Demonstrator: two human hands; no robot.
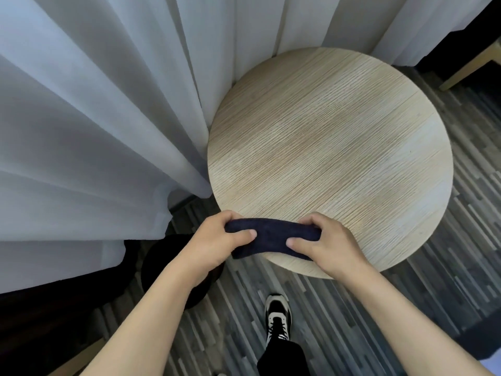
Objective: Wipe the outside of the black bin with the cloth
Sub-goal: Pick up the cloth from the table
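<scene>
A folded dark navy cloth (271, 237) is stretched between both hands over the near edge of a round wooden table (330, 147). My left hand (217, 240) pinches its left end, my right hand (322, 240) its right end. The black bin (160, 264) stands on the floor below my left forearm, at the table's near left; the arm hides most of it, and it looks round and dark.
White curtains (95, 118) hang along the left and behind the table. The floor is striped grey carpet (433, 280). My foot in a black and white sneaker (278, 318) stands below the table. A wooden furniture leg (469, 69) shows at far right.
</scene>
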